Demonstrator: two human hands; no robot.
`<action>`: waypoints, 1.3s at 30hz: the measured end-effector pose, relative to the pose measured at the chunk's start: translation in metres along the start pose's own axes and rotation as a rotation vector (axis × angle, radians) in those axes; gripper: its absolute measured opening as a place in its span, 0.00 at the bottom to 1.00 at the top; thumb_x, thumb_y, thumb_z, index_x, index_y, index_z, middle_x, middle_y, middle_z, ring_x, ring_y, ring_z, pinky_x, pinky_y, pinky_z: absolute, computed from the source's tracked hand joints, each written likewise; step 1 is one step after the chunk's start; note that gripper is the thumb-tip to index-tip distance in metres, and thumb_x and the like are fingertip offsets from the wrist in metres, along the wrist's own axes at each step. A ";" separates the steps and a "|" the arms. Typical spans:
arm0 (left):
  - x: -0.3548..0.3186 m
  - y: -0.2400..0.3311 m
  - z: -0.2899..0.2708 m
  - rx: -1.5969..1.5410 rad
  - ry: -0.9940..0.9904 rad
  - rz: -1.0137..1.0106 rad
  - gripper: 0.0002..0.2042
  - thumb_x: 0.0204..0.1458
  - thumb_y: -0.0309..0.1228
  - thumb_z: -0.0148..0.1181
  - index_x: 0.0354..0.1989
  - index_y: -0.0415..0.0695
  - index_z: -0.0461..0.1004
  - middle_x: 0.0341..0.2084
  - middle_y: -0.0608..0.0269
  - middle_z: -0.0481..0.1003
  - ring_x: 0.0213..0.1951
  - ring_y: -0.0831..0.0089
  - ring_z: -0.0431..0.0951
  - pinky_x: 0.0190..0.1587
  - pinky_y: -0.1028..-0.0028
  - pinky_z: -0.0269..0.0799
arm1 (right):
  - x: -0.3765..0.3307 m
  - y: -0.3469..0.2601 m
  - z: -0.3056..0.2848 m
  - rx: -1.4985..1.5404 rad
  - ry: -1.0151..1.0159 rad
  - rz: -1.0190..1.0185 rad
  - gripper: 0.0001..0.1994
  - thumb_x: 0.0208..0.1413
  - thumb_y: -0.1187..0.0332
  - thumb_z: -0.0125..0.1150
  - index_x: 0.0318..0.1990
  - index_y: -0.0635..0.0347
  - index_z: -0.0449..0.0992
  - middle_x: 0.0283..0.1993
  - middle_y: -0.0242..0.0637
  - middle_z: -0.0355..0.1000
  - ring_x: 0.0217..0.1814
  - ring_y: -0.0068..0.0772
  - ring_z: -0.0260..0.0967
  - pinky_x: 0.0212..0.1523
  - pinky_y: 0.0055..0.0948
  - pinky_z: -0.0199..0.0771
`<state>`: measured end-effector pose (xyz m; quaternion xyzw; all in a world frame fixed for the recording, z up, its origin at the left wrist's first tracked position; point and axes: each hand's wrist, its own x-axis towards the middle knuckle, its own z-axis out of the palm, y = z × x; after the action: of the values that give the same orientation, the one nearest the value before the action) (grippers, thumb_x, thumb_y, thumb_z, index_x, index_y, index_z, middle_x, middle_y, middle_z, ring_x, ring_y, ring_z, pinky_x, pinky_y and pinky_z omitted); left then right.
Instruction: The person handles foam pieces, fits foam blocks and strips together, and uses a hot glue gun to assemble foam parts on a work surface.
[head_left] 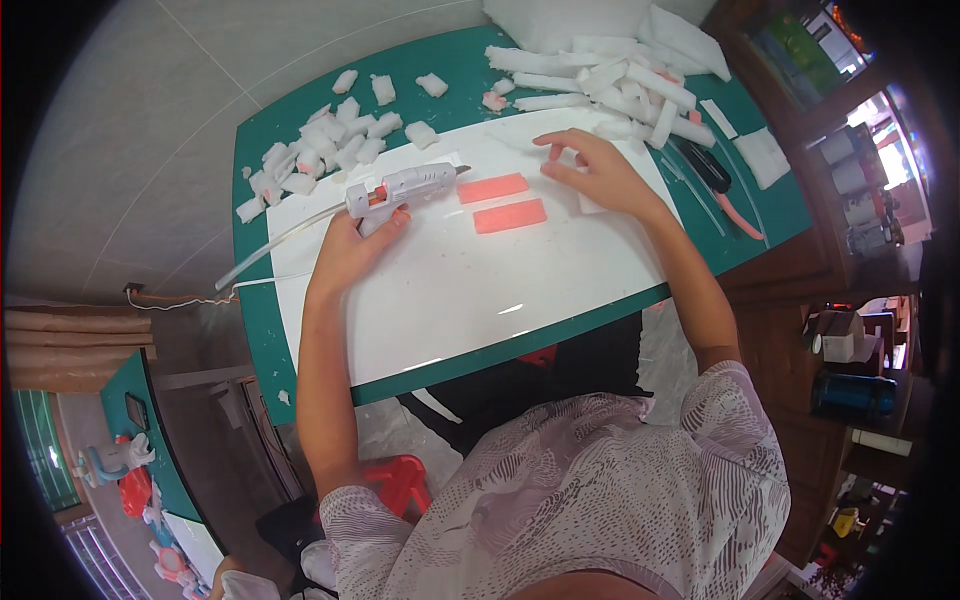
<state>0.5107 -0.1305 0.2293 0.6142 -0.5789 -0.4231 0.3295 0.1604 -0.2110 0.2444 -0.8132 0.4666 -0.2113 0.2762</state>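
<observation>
A white glue gun is gripped in my left hand, its nozzle pointing right and a long clear glue stick trailing out of its back end. Just beyond the nozzle, two pink foam strips lie roughly parallel on the white board: a farther strip and a nearer strip. To the right of them hovers my right hand, fingers apart and curved, with nothing seen in its grasp. Under its palm a pale piece shows in part.
White foam chunks are heaped on the green table at the left. Long white foam strips pile up at the back right. A black-handled tool and clear sticks lie on the right. A white cord runs off left.
</observation>
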 end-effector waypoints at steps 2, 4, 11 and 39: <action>0.002 -0.007 -0.002 -0.021 0.005 0.028 0.17 0.53 0.36 0.65 0.48 0.39 0.78 0.37 0.62 0.81 0.39 0.76 0.77 0.45 0.74 0.71 | 0.011 0.017 0.002 0.052 0.051 -0.035 0.16 0.59 0.60 0.62 0.52 0.55 0.78 0.44 0.31 0.75 0.49 0.24 0.68 0.47 0.25 0.67; 0.002 -0.009 -0.004 -0.036 0.010 0.055 0.17 0.53 0.36 0.65 0.48 0.39 0.78 0.37 0.63 0.81 0.39 0.76 0.77 0.45 0.74 0.71 | 0.025 0.036 0.006 0.267 0.141 0.012 0.16 0.61 0.57 0.60 0.49 0.56 0.79 0.44 0.32 0.77 0.44 0.25 0.69 0.43 0.27 0.67; -0.001 -0.010 -0.009 -0.002 -0.134 0.031 0.16 0.54 0.34 0.65 0.49 0.40 0.78 0.40 0.66 0.80 0.37 0.79 0.76 0.43 0.77 0.72 | 0.033 0.054 0.017 0.554 0.066 0.109 0.12 0.65 0.63 0.54 0.47 0.61 0.79 0.44 0.30 0.77 0.41 0.22 0.68 0.46 0.22 0.67; -0.001 -0.016 -0.005 0.036 -0.037 0.070 0.09 0.50 0.29 0.64 0.38 0.41 0.78 0.25 0.69 0.74 0.27 0.82 0.68 0.31 0.78 0.64 | 0.013 0.026 0.027 0.138 -0.173 -0.350 0.10 0.57 0.71 0.60 0.45 0.59 0.82 0.50 0.37 0.76 0.51 0.38 0.73 0.52 0.31 0.73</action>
<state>0.5224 -0.1280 0.2171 0.5913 -0.6135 -0.4124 0.3223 0.1665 -0.2266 0.2079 -0.8761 0.2771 -0.2168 0.3296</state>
